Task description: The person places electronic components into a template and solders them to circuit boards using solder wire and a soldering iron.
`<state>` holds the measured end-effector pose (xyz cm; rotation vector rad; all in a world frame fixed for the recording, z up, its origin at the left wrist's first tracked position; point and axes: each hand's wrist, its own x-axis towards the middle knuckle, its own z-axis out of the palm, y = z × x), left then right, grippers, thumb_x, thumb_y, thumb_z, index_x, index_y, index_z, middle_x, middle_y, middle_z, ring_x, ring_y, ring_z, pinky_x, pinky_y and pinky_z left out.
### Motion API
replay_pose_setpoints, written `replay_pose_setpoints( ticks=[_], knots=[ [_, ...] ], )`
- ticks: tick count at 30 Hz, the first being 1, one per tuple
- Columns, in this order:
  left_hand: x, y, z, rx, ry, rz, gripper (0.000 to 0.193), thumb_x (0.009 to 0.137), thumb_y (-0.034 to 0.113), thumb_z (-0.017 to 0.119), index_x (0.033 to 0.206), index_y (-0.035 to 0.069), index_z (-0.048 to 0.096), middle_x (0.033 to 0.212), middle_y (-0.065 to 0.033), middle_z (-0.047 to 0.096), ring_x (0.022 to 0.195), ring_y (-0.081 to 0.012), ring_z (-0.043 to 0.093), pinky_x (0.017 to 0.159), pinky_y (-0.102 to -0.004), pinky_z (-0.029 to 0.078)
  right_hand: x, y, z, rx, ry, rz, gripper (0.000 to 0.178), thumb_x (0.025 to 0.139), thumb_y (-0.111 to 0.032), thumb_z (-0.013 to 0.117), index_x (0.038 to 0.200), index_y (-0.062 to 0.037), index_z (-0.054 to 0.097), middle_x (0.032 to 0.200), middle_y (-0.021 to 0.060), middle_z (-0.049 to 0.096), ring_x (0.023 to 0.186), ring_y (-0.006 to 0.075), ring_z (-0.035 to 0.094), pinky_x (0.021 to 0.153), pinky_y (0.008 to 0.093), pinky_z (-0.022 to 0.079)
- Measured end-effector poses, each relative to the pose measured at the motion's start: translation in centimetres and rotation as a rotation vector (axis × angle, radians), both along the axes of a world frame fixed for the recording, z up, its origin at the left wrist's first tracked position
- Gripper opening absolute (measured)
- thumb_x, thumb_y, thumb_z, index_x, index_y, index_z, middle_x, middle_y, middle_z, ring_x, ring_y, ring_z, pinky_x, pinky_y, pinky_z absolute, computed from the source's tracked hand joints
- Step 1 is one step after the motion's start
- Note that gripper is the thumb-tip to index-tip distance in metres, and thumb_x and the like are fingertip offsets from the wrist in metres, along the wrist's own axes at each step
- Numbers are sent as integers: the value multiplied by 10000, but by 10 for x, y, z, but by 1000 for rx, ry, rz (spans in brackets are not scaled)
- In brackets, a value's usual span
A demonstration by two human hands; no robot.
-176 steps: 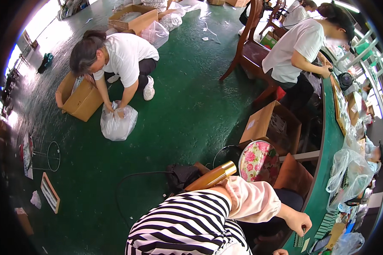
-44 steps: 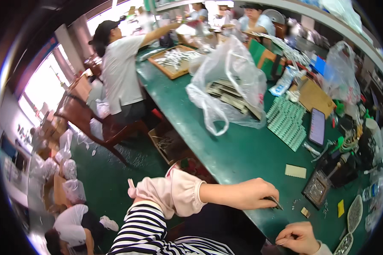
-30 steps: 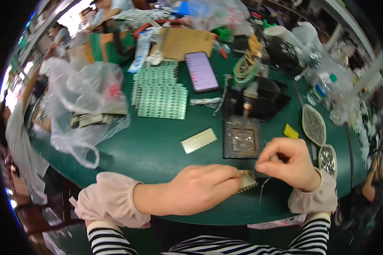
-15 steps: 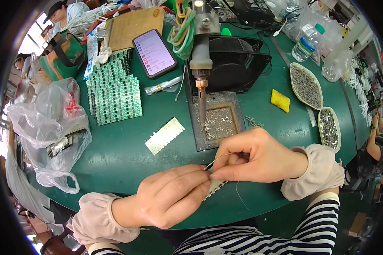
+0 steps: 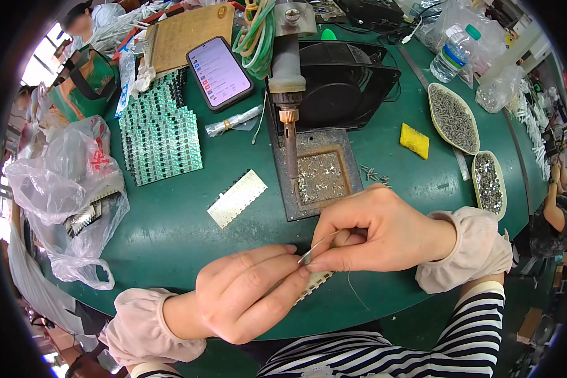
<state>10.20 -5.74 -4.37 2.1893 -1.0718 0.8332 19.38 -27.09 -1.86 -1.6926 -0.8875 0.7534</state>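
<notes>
A pale strip of small circuit boards with a notched edge lies mostly covered beneath my fingers near the table's front. My left hand is closed on its left end, with the thumb hidden. In a pinch of thumb and forefinger, my right hand holds a thin silvery wire; one end reaches the left fingertips, and a loose tail curves down over the table. Beyond the hands lies another pale board strip. A soldering iron hangs tip-down from a clamp above a dross-filled tray.
Two dishes of small metal parts stand at the right by a yellow sponge. A green board panel, phone and plastic bag occupy the left. Behind the iron is a black fan-like unit; a water bottle stands behind the dishes.
My left hand has shifted slightly left, and the fingertips of both hands sit a little lower. The table's things appear moved slightly left as the view turns. Both grips look unchanged.
</notes>
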Motion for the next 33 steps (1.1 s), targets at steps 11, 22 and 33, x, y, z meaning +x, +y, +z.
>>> replay_pose_setpoints(
  ticks=[11, 22, 33],
  knots=[
    [1, 3, -3, -102, 55, -115, 196, 680, -14, 756, 836, -94, 668, 930, -219, 685, 803, -313, 710, 657, -328, 606, 3, 3, -8, 68, -51, 59, 196, 796, -179, 789, 802, -36, 655, 544, 33, 481, 491, 109, 426, 467, 298, 336],
    [1, 7, -3, -59, 127, -170, 259, 712, -36, 722, 940, -119, 632, 996, -247, 650, 853, -376, 696, 677, -404, 600, 19, -11, 20, -39, 44, -75, 178, 950, -173, 643, 1003, -54, 522, 618, 41, 613, 527, 121, 601, 482, 262, 426],
    [12, 2, 22, -510, 1339, 331, 141, 803, 31, 751, 932, -12, 717, 925, -82, 711, 762, -88, 666, 623, -264, 553, 12, -8, 24, 24, -161, -75, 84, 949, -51, 604, 974, -24, 528, 654, 41, 592, 527, 111, 600, 461, 252, 410]
  ],
)
